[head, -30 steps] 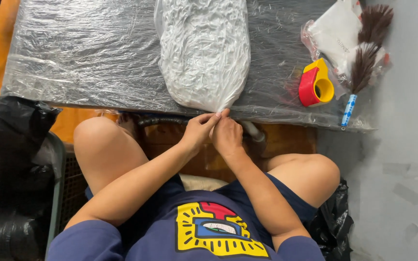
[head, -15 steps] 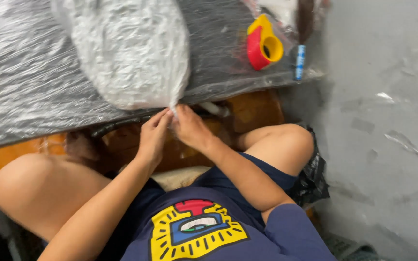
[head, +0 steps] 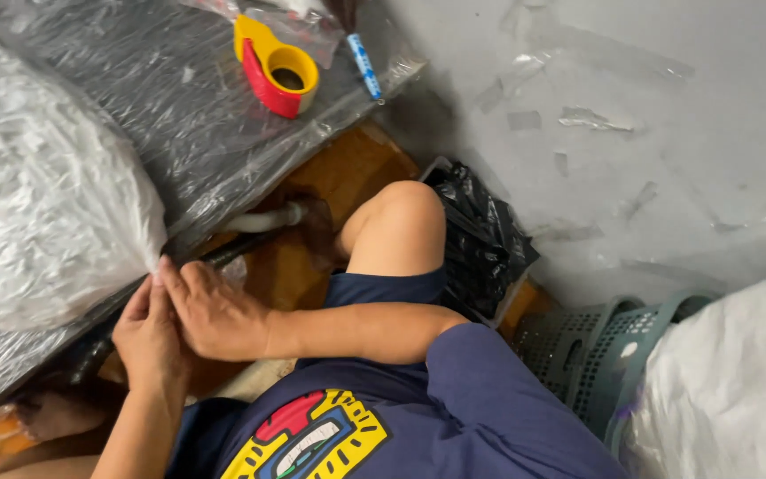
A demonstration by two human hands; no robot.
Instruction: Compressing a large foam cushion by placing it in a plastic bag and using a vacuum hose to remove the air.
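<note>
Hands meet at the near edge of a plastic-wrapped table (head: 223,133), where a seated person works the gathered tip of a bulging clear plastic bag (head: 37,186) stuffed with pale material. The bag lies on the tabletop up and to the left of the fingers, its long axis running away from the person and its narrowed end pointing down toward them. The right hand (head: 214,310) is nearer that tip, thumb and fingertips pressed against the plastic neck; the left hand (head: 148,337) sits just below, fingers held together beside it, though whether it also pinches the plastic cannot be told. Farther back on the table rest a red-and-yellow tape dispenser (head: 277,66) and a blue pen (head: 365,64). A grey-green slatted basket (head: 596,355) stands on the floor at right.
</note>
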